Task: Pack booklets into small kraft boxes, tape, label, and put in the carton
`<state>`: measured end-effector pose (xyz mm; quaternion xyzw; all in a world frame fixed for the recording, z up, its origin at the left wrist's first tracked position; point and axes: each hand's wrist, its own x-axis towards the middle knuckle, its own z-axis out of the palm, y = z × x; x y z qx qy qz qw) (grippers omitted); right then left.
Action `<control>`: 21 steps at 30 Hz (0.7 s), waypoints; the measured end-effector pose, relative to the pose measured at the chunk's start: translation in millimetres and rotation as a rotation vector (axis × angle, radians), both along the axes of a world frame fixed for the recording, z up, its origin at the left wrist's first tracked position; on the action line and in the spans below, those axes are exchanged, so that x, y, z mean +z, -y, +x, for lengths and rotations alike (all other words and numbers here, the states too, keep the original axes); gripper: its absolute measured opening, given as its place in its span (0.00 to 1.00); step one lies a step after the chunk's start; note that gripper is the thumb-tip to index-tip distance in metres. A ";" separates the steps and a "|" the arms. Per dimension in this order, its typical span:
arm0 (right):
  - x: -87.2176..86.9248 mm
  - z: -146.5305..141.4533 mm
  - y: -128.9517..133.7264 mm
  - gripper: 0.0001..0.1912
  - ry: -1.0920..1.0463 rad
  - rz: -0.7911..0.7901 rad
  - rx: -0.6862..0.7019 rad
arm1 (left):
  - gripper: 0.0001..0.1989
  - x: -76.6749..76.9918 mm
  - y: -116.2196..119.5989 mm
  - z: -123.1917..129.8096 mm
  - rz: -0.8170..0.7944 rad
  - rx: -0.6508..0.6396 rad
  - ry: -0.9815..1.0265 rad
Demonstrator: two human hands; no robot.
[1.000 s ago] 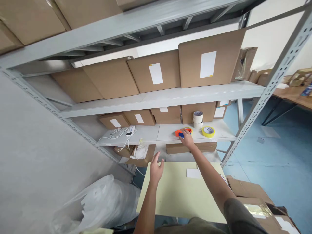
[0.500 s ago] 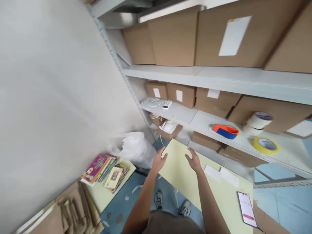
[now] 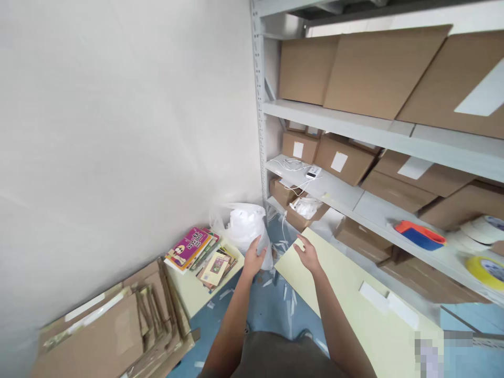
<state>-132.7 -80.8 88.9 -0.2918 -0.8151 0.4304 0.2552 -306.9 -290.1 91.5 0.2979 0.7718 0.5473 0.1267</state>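
Presently two spread hands (image 3: 253, 261), one white bag (image 3: 244, 224).

No text can be read with certainty. The purple book (image 3: 191, 249) carries large white characters, seemingly Chinese, on its cover, but they are too small and slanted to make out. The cream booklet (image 3: 216, 269) beside it shows a small picture with print too fine to read. On the upper shelf, the carton (image 3: 444, 89) at the right bears a large white label (image 3: 483, 94), its writing illegible. Smaller white labels stand on the lower cartons, among them one label (image 3: 298, 150) at the left and another (image 3: 339, 161) next to it. Dark print inside the yellow tape roll (image 3: 474, 269) is blurred.
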 end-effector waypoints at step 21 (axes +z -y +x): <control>-61.5 -250.5 186.3 0.30 0.144 0.043 0.463 | 0.28 -81.2 229.5 -148.7 -0.032 0.401 0.271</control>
